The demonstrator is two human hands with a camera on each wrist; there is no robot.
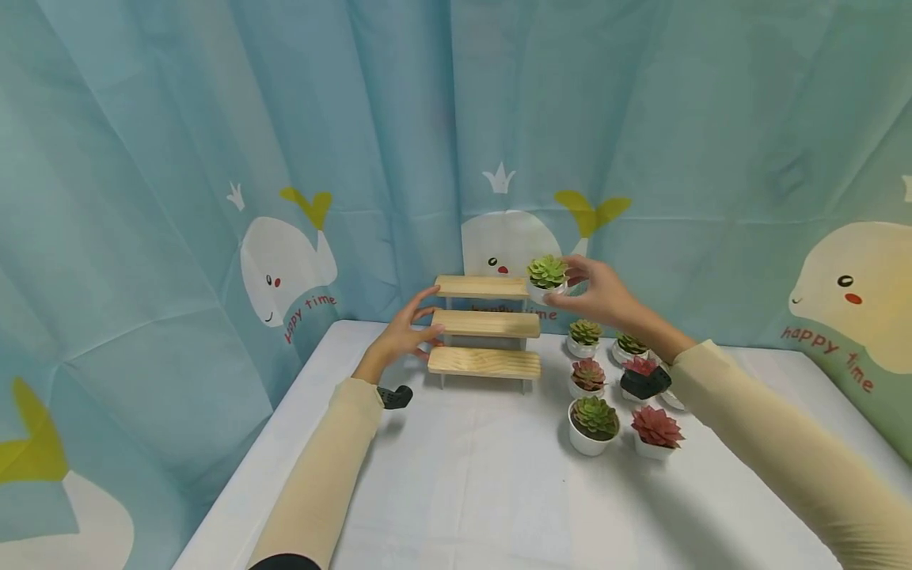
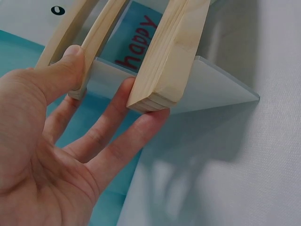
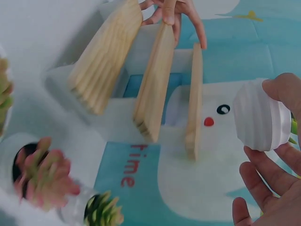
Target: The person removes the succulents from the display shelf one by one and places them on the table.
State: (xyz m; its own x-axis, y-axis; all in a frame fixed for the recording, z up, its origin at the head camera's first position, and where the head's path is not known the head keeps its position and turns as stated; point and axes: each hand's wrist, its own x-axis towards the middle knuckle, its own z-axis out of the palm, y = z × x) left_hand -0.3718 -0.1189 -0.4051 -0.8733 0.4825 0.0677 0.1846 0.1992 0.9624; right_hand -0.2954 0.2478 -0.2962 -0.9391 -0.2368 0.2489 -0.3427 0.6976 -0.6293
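Observation:
A three-tier wooden stand with pale boards and clear side supports is at the back of the table. At its left end is my left hand; in the left wrist view, its thumb and a finger pinch the middle board, while two other fingers touch the front board. My right hand holds a green succulent upright by its white ribbed pot, thumb on one side and fingers on the other. The pot is raised beside the top board's right end.
Right of the stand, several potted succulents stand on the white table, among them a green one and a red one in front. My right forearm passes over part of this group. A blue curtain with whale prints hangs behind.

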